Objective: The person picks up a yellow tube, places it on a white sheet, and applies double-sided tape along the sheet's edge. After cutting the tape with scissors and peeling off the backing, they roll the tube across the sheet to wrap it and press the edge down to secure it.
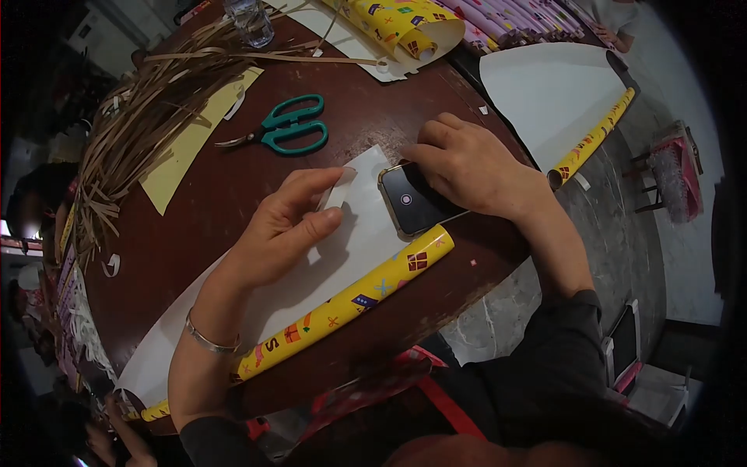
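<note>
My left hand [292, 222] pinches a small whitish strip [338, 192] between thumb and fingers, above a sheet of wrapping paper [292, 292] lying white side up. My right hand [471, 163] is closed, its fingers curled by the sheet's far corner; whatever they grip is hidden. Beneath that hand lies a black phone [412, 198] in a clear-edged case, partly covered by the wrist. The sheet's near edge is rolled into a yellow printed tube [350, 307] with gift and scissors pictures. Green-handled scissors [284, 128] rest just beyond my left hand.
Brown paper strips [148, 117] are heaped at the left over a yellow sheet [191, 144]. At the back are a glass [250, 23], yellow wrapping paper [397, 27] and several printed rolls [521, 23]. Another white sheet [552, 93] overhangs the table's right edge. Another person's hand [615, 37] shows far right.
</note>
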### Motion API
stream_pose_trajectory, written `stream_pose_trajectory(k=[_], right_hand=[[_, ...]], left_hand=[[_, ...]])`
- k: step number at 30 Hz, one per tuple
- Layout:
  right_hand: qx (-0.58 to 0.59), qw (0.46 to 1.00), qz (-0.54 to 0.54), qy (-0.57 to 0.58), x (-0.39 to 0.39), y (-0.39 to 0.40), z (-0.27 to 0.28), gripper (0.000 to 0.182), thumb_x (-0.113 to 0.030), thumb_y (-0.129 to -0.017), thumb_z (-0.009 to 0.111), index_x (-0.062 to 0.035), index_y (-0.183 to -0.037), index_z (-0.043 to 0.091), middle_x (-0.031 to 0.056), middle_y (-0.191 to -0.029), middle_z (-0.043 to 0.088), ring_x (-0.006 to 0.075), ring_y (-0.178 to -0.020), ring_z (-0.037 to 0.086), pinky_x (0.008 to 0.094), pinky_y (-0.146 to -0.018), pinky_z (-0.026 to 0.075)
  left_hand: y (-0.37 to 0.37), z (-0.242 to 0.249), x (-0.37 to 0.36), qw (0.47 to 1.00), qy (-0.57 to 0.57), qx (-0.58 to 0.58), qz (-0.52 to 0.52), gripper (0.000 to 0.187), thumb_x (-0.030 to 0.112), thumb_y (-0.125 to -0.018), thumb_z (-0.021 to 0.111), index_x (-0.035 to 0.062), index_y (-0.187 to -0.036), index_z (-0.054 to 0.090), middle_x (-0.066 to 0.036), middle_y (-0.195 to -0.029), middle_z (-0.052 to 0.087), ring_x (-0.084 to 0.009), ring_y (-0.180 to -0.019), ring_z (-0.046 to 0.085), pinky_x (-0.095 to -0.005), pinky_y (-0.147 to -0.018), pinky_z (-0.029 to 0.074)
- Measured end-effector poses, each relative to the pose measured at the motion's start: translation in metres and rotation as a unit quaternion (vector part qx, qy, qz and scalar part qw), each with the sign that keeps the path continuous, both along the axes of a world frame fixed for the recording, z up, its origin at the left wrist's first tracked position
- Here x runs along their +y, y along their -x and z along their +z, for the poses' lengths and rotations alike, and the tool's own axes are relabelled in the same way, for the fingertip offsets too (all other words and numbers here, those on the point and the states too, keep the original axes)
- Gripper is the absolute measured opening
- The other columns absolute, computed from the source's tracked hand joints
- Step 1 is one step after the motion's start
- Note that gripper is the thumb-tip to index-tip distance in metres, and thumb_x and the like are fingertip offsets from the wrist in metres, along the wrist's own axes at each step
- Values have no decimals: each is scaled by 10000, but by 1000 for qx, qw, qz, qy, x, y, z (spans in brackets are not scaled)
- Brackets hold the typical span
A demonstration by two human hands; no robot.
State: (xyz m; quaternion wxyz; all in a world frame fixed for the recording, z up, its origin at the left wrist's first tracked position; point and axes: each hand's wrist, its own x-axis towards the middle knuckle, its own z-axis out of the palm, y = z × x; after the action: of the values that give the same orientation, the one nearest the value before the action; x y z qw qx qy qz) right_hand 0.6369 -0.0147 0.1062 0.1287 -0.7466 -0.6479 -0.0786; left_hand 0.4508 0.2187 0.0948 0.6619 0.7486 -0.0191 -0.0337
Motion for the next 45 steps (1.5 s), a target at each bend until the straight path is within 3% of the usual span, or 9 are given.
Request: stream_pose_trajectory(k=[4,7,19,26,32,34,36,43,45], right_hand=[[-7,997,37,-68,13,10,19,255,-70,-771,690,-45,-1022,653,97,-952,572,298,-950,562,444,-962,453],[-1,993,49,-109,20,24,29,257,-79,-757,716,-58,-1006,655,83,-968,564,292,-1003,555,509,-1056,380],[24,994,60,-86,28,32,23,192,-108,-764,726,-84,-942,660,40,-951,582,256,-1027,556,577,-1099,299],[25,991,66,-116,29,34,17,170,-108,-761,715,-94,-918,651,38,-929,580,246,-993,561,553,-1100,293],[57,990,46,-120,31,34,12,147,-92,-754,711,-71,-868,621,68,-878,564,278,-891,564,534,-1042,362],[66,986,60,-138,32,33,9,143,-68,-747,707,-55,-851,610,86,-842,558,294,-816,559,471,-914,453],[87,984,67,-143,33,30,6,140,-56,-744,704,-46,-844,607,91,-827,557,297,-788,555,443,-842,464],[135,978,66,-146,36,26,3,124,-35,-747,696,-23,-809,590,108,-801,557,306,-745,542,403,-716,458],[143,978,63,-140,36,26,4,122,-33,-749,694,-23,-810,589,109,-803,559,307,-746,543,403,-716,458]], left_hand=[[-2,-1,-3,999,-29,-26,-6,435,96,-956,592,68,-1382,508,-43,-1349,484,-122,-1202,489,-302,-1008,418],[-3,-3,-8,996,-40,-76,12,416,190,-959,628,94,-1354,542,-49,-1249,487,-107,-1061,490,-258,-878,440],[-2,1,-16,997,-36,-63,9,413,155,-944,631,90,-1344,551,-78,-1299,450,-162,-1144,499,-295,-920,470],[-3,3,-18,993,-89,-75,20,440,220,-943,640,81,-1350,546,-88,-1202,523,-154,-1024,539,-271,-812,470],[-1,11,-21,991,-134,-26,16,491,298,-966,609,54,-1376,496,-98,-1104,580,-149,-925,567,-282,-808,479],[0,9,-21,991,-125,-34,21,493,312,-978,592,52,-1381,475,-67,-1086,573,-114,-901,548,-275,-819,473],[0,8,-18,996,-71,3,51,515,370,-931,645,1,-1262,504,-206,-1064,634,-245,-931,639,-364,-816,507],[-5,17,-4,988,-154,20,-12,571,392,-848,726,-5,-1172,475,-196,-1027,642,-248,-884,648,-372,-804,510],[-3,13,-3,994,-103,32,2,526,269,-839,730,13,-1212,460,-71,-1046,581,-119,-904,561,-280,-800,479]])
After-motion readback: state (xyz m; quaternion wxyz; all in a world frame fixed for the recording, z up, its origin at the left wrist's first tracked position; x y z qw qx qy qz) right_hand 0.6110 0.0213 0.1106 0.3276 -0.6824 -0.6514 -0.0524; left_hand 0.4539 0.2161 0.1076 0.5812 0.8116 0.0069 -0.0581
